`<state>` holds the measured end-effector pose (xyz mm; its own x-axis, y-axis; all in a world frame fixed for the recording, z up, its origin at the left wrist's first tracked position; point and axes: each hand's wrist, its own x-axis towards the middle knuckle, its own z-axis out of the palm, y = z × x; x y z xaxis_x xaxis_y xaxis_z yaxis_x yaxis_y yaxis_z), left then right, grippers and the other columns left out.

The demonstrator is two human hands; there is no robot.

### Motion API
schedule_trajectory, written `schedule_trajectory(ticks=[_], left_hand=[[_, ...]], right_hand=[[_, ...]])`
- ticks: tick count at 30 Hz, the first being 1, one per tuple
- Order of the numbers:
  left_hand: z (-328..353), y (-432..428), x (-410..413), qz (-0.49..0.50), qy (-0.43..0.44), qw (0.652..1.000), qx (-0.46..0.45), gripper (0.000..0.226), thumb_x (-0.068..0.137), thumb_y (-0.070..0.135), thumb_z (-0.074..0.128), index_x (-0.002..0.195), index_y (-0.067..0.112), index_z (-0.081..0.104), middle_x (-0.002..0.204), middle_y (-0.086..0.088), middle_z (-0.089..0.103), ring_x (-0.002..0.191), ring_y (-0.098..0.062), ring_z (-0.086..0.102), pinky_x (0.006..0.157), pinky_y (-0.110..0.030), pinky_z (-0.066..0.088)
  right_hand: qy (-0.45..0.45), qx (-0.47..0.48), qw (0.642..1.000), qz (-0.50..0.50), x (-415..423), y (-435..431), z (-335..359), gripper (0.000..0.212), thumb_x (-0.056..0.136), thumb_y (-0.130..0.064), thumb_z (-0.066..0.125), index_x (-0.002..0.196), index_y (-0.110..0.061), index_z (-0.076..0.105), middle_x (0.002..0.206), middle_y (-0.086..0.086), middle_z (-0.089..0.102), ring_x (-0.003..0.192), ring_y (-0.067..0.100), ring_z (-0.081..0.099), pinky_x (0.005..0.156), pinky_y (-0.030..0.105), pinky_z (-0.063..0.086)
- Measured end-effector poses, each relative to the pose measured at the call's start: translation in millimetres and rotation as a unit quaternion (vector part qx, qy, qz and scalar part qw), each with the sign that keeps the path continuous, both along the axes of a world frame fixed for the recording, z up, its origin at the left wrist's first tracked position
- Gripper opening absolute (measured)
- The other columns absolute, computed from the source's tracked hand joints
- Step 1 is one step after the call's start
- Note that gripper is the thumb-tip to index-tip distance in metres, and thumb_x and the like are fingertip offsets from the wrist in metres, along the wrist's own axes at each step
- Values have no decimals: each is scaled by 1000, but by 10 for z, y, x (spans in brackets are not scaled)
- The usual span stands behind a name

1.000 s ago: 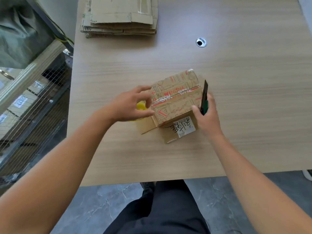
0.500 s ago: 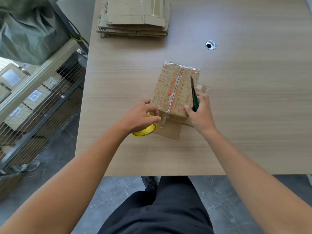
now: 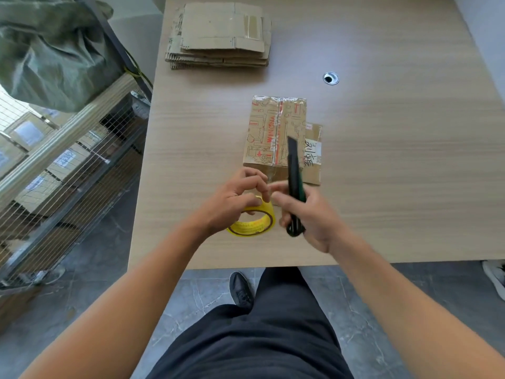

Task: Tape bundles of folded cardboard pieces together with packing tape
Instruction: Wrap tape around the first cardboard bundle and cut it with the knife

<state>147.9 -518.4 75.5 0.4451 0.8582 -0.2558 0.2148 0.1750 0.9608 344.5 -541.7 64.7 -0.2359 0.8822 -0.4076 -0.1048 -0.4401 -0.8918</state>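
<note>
Far left, off the table: green sack [image 3: 54,50] slumped on top of a wire rack [image 3: 68,165]. Not part of the work.

Table [image 3: 396,173], far left corner: stack of flat cardboard [image 3: 221,36], well apart from the hands. Probably parked there to keep the working patch free.

Left hand [image 3: 235,198]: fingers curled down over the yellow tape roll [image 3: 254,222], gripping its upper rim. The roll sits at the near edge of the table, tilted, just short of the bundle. A thin clear strip seems to run from the roll up to the bundle's near end. Holding the roll back like this would keep that strip taut for cutting, I judge.

Bundle [image 3: 276,132]: printed folded cardboard lying flat mid-table, just beyond both hands. Shiny tape runs lengthwise down its middle and over the far end. A plainer piece with a handwritten label juts out along its right side.

Knife [image 3: 294,184]: dark with a green body, tip pointing away over the bundle's near right corner.

Right hand [image 3: 308,217]: wrapped round the knife's handle, with one finger reaching toward the left fingertips. It is blurred, so I can't tell whether they touch. Looks poised to sever the strip.

Further right: a small round metal-rimmed hole [image 3: 331,78] in the tabletop.
</note>
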Motion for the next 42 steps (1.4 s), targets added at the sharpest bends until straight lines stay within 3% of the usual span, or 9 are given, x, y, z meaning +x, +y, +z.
schedule_trajectory(ticks=[5, 12, 16, 19, 25, 30, 36, 39, 42], left_hand=[[-23, -156, 58, -35, -7, 999, -12, 15, 81, 11, 56, 81, 21, 67, 112, -6, 46, 96, -12, 56, 77, -30, 54], [22, -248, 96, -69, -6, 998, -10, 13, 85, 19, 61, 81, 31, 66, 111, -1, 46, 96, -10, 57, 79, -28, 53], [85, -285, 71, -66, -25, 997, 5, 11, 86, 13, 58, 83, 18, 67, 112, -7, 46, 94, -8, 57, 80, -27, 52], [130, -318, 27, -66, -62, 996, -2, 8, 86, 8, 57, 85, 8, 65, 107, -4, 46, 79, 0, 59, 72, -22, 52], [202, -320, -16, -80, -77, 994, 3, 9, 85, 5, 55, 84, 5, 63, 106, -3, 47, 78, 0, 58, 65, -15, 48], [181, -305, -41, -87, -75, 993, -2, 12, 85, 8, 56, 84, 12, 67, 108, -3, 49, 88, -12, 60, 76, -30, 55], [111, -256, -61, -92, -28, 995, -1, 15, 94, 18, 56, 98, 20, 71, 110, -1, 56, 85, -33, 58, 77, -44, 59], [124, -211, -98, -111, 15, 994, -16, 19, 99, 30, 58, 113, 30, 71, 100, 9, 69, 79, -6, 64, 66, -24, 54], [125, -157, -69, -132, 69, 989, 5, 23, 101, 33, 59, 123, 31, 63, 87, -2, 72, 76, -7, 62, 65, -24, 50]], right_hand=[[-45, 10, 999, -3, -40, -294, 45, 13, 87, -8, 77, 90, -12, 66, 58, -3, 56, 49, 14, 49, 49, 25, 41], [-35, 7, 999, -8, 98, -330, 179, 8, 89, -5, 74, 95, -7, 69, 62, -3, 63, 51, 14, 51, 51, 24, 47], [24, 13, 999, -47, 99, -371, 228, 15, 92, 0, 68, 104, -8, 72, 70, -2, 66, 55, 14, 55, 53, 25, 49], [33, 26, 999, -10, 74, -388, 263, 22, 93, 2, 66, 110, -10, 74, 75, 1, 65, 60, 16, 54, 54, 28, 49], [-5, 40, 999, -2, 35, -398, 285, 7, 90, -4, 72, 97, -6, 73, 72, 6, 62, 63, 16, 57, 57, 30, 49], [-32, 65, 997, 16, 65, -385, 275, 6, 92, -3, 70, 96, 0, 67, 66, 1, 60, 60, 15, 57, 56, 26, 48], [-43, 78, 996, -4, 97, -370, 288, 7, 87, -10, 62, 83, -16, 63, 67, 0, 60, 64, 18, 56, 57, 27, 47], [-40, 49, 998, -27, 138, -352, 286, 13, 84, -9, 60, 76, -19, 63, 68, 2, 61, 65, 17, 56, 54, 26, 46], [13, -4, 998, -55, 160, -341, 254, 10, 90, -6, 59, 83, -12, 60, 75, 3, 64, 72, 21, 57, 54, 30, 46]])
